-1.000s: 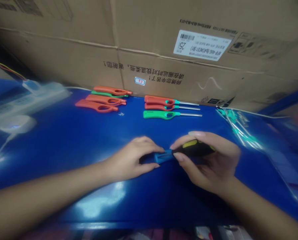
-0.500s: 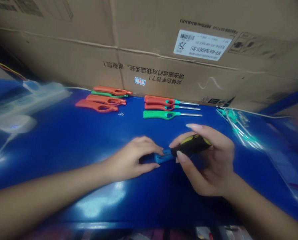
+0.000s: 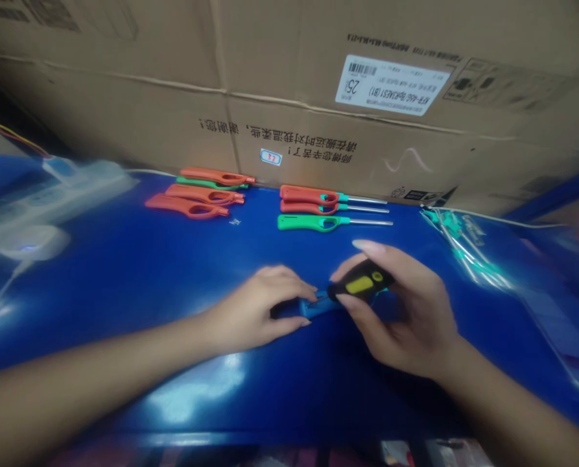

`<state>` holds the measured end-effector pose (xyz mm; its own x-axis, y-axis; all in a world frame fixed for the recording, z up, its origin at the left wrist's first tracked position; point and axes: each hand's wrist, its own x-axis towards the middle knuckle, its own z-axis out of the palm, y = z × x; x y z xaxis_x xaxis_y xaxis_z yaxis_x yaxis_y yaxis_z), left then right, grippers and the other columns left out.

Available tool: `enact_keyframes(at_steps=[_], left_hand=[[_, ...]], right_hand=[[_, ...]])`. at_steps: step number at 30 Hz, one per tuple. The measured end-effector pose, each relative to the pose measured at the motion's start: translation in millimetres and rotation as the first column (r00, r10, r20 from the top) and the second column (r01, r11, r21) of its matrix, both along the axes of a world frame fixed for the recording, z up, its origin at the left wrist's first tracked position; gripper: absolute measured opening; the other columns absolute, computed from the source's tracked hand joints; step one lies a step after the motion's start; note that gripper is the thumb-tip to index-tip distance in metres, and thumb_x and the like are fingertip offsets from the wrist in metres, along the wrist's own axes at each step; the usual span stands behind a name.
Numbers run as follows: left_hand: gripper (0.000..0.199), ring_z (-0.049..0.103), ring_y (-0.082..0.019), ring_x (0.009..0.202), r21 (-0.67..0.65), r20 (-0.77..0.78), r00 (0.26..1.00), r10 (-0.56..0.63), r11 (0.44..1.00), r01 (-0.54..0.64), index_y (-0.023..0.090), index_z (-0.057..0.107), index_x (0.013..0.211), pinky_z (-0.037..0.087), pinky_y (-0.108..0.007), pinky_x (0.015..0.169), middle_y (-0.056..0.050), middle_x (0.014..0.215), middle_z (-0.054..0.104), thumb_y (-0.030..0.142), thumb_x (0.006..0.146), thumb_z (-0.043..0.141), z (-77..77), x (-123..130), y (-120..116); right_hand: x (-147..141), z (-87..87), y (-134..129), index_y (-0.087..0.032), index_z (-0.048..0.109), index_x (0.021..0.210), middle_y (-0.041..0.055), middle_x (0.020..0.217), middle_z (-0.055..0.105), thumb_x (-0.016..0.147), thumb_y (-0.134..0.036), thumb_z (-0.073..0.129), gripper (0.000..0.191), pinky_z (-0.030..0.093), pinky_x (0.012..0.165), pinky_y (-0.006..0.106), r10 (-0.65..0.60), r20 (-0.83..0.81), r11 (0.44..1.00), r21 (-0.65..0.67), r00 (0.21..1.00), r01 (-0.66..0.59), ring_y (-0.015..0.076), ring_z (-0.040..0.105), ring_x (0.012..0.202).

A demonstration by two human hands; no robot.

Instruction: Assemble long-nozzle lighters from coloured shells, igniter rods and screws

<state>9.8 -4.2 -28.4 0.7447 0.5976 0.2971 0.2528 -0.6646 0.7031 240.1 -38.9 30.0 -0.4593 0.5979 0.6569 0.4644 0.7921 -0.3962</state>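
My left hand pinches the left end of a blue lighter that lies on the blue table. Between thumb and fingertips, my right hand grips a screwdriver with a black and yellow handle. Its thin shaft slants down to the left and meets the blue lighter close to my left fingertips. The screwdriver handle and my right fingers cover much of the lighter's right part.
Orange lighter bodies and a green one lie at the back left, near tiny metal pieces. Red and green lighters with metal tubes lie centrally. Bagged metal tubes are at right, a power strip at left, a cardboard box behind.
The screwdriver has turned about its axis in my right hand, so more of its yellow patch shows. My right fingers have shifted slightly left; my left hand stays put on the blue lighter.
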Motion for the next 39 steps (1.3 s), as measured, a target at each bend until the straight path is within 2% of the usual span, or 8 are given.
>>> enact_keyframes(at_steps=[4,9,15,21,26,32,36,39], left_hand=[[0.025,0.063,-0.02,0.11,-0.005,-0.003,1.0,0.0,1.0,0.0,0.023,0.067,0.115,0.045,-0.036,0.099,-0.003,0.115,0.073,0.028,0.091,0.071,1.1,0,-1],[0.026,0.063,-0.021,0.11,-0.008,-0.002,1.0,0.003,1.0,-0.003,0.023,0.067,0.115,0.044,-0.038,0.099,-0.004,0.114,0.073,0.029,0.091,0.071,1.3,0,-1],[0.025,0.063,-0.021,0.11,0.0,-0.022,1.0,0.007,1.0,-0.007,0.023,0.067,0.116,0.044,-0.038,0.099,-0.005,0.116,0.073,0.03,0.091,0.07,1.2,1,-1],[0.026,0.063,-0.021,0.11,-0.001,-0.028,1.0,0.008,1.0,-0.008,0.023,0.067,0.116,0.043,-0.037,0.099,-0.004,0.115,0.073,0.031,0.091,0.071,0.9,1,-2],[0.025,0.063,-0.021,0.11,0.002,-0.042,0.999,0.003,1.0,-0.003,0.023,0.066,0.115,0.042,-0.037,0.099,-0.005,0.116,0.073,0.03,0.091,0.071,2.1,1,-2],[0.022,0.063,-0.021,0.108,-0.002,-0.052,0.999,0.012,1.0,-0.012,0.022,0.067,0.11,0.043,-0.037,0.098,-0.004,0.112,0.073,0.031,0.091,0.071,3.9,2,-1],[0.022,0.063,-0.022,0.109,-0.014,-0.053,0.999,0.011,1.0,-0.012,0.023,0.067,0.112,0.043,-0.038,0.099,-0.004,0.114,0.072,0.032,0.092,0.069,3.5,2,-1],[0.022,0.063,-0.022,0.109,-0.007,-0.048,0.999,0.015,1.0,-0.016,0.023,0.067,0.11,0.044,-0.038,0.098,-0.005,0.113,0.073,0.032,0.091,0.07,2.4,1,-2]], right_hand=[[3,4.1,1,-0.031,0.043,0.149,0.0008,0.088,0.075,0.096,-0.027,0.064,0.058,0.059,0.059,0.029,-0.114,0.097,0.987,0.125,0.989,0.102,0.0182,0.071,0.068],[5,0.6,3,-0.03,0.038,0.153,0.0083,0.127,0.069,0.103,-0.019,0.045,0.052,0.062,0.064,0.033,0.074,-0.078,0.996,-0.037,0.994,-0.077,0.0171,0.073,0.077],[5,12.0,2,-0.028,0.055,0.142,0.005,0.099,0.076,0.088,-0.019,0.072,0.057,0.061,0.068,0.032,-0.082,0.033,0.978,0.197,0.996,0.074,0.0211,0.072,0.081],[7,7.7,4,-0.029,0.051,0.145,0.0085,0.119,0.07,0.096,-0.016,0.057,0.051,0.061,0.064,0.034,-0.071,-0.111,0.995,-0.072,0.991,0.063,0.0192,0.069,0.08],[8,12.8,8,-0.029,0.058,0.138,0.0053,0.099,0.073,0.088,-0.019,0.072,0.053,0.061,0.068,0.031,-0.075,0.023,0.977,0.202,0.997,0.069,0.0206,0.069,0.083],[3,13.1,6,-0.028,0.054,0.141,0.0083,0.12,0.07,0.097,-0.015,0.053,0.046,0.062,0.075,0.038,-0.029,-0.05,0.998,-0.05,0.998,0.026,0.0229,0.07,0.095],[5,13.4,7,-0.029,0.06,0.134,0.0048,0.097,0.074,0.089,-0.022,0.071,0.047,0.06,0.068,0.033,-0.045,-0.003,0.991,0.126,0.999,0.045,0.0209,0.069,0.082],[5,13.0,3,-0.029,0.053,0.143,0.0079,0.114,0.072,0.095,-0.022,0.059,0.049,0.061,0.073,0.038,-0.053,0.027,0.992,0.117,0.998,0.049,0.0236,0.069,0.09]])
